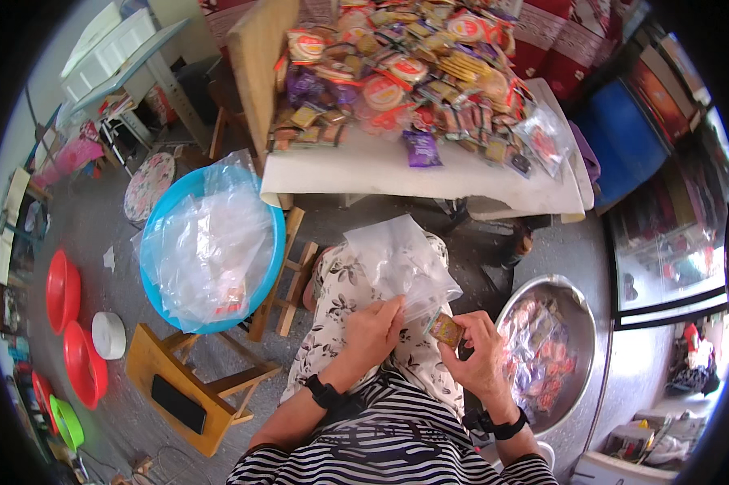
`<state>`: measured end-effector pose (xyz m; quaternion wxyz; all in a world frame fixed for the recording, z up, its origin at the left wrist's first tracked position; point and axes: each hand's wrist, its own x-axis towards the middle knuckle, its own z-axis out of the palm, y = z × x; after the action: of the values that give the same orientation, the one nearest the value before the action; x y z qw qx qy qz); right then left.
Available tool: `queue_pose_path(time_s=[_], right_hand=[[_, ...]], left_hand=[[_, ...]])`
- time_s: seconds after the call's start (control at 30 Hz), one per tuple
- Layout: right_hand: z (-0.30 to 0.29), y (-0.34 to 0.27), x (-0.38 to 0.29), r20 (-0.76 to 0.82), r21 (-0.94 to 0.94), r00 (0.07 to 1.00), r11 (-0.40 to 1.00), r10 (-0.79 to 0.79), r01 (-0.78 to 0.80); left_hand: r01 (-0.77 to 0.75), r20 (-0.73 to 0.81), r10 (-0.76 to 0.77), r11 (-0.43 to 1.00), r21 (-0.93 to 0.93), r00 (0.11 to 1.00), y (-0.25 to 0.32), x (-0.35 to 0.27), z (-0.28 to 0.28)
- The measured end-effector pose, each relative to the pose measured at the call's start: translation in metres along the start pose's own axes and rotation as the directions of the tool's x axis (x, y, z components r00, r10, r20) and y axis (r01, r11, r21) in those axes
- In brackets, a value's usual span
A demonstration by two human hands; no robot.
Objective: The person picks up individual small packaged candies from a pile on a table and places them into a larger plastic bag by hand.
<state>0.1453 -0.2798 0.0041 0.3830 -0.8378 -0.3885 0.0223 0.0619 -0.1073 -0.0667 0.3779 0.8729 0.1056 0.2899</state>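
My left hand (373,330) grips the near edge of a clear plastic bag (397,257), which spreads over my lap. Between the thumb and fingers of my right hand (476,351) is a small wrapped snack (446,330), held close to that same edge of the bag. The snack is brownish gold inside its clear wrapper. Ahead of me, a cloth-covered table (364,167) bears a heap of packaged snacks (400,73). One purple packet (422,148) lies near the table's front edge.
A blue basin (149,273) holding clear bags (212,254) stands at left. A metal basin (589,364) with packed snacks sits at right. A wooden folding stool (152,351) carries a black phone (179,403). Red basins (64,291) lie on the floor at far left.
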Motion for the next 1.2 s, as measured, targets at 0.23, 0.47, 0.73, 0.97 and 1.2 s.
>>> queue_pose_path(time_s=[0.23,0.47,0.73,0.97,1.2], right_hand=[[0.026,0.011,-0.008,-0.245,-0.216,0.969,0.976,-0.031,-0.024],[0.041,-0.003,-0.014,-0.174,0.291,0.946,0.932,0.273,-0.215],[0.035,0.008,-0.027,0.429,0.869,0.792,0.043,0.435,-0.494],[0.071,0.035,-0.002,0.391,0.921,0.859,-0.141,0.331,-0.364],[0.079,0.024,0.010,0.386,0.919,0.862,-0.222,0.327,-0.327]], left_hand=[[-0.033,0.038,0.036,0.998,-0.059,0.999,0.016,-0.004,0.013],[-0.071,-0.043,0.065,0.985,-0.155,0.997,0.005,-0.007,0.019],[-0.012,0.005,0.013,0.986,-0.165,1.000,-0.001,-0.006,0.013],[-0.026,0.025,0.037,0.935,-0.352,0.999,-0.003,-0.007,0.010],[0.012,0.051,0.007,0.935,-0.354,0.999,-0.002,-0.006,0.004]])
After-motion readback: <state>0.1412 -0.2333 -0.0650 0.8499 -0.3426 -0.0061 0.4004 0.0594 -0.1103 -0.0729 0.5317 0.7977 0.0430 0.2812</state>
